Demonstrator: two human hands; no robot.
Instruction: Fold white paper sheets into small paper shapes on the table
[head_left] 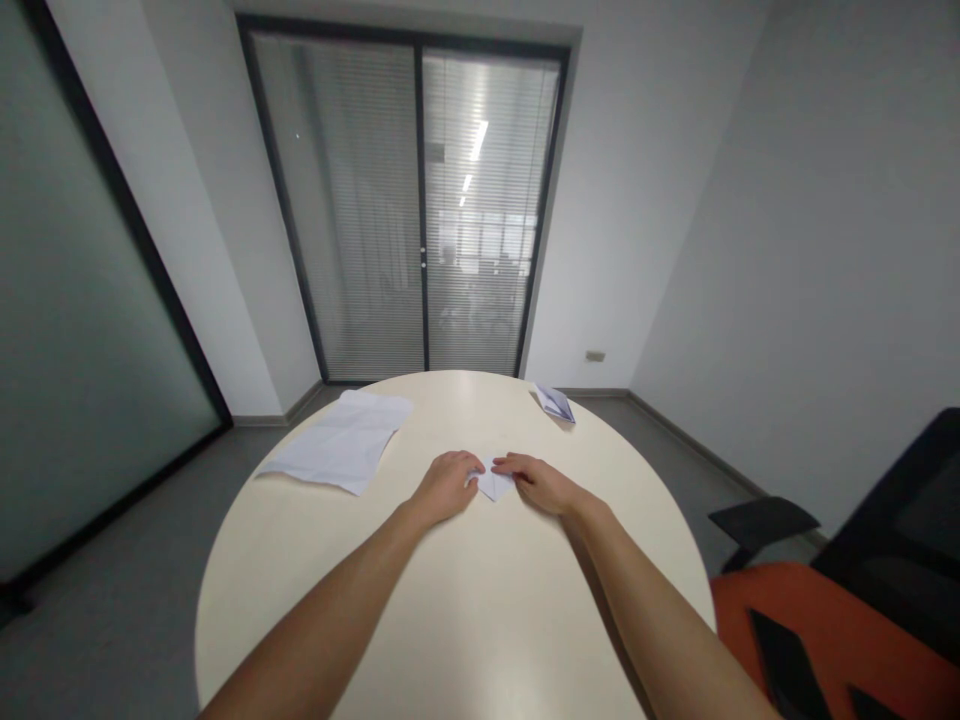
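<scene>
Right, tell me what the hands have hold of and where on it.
Both hands press a small folded white paper piece on the round cream table: left hand at its left edge, right hand at its right. Whether the fingers pinch it cannot be told.

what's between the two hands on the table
A small folded white paper lies between the left hand and right hand, both touching it, in the head view.

Small folded white paper (495, 484), flat

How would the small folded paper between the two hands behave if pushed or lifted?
The folded paper looks thin and white, so probably very light. On the smooth table it would likely slide easily. Being folded small, it is probably stiffer than the flat sheets.
</scene>
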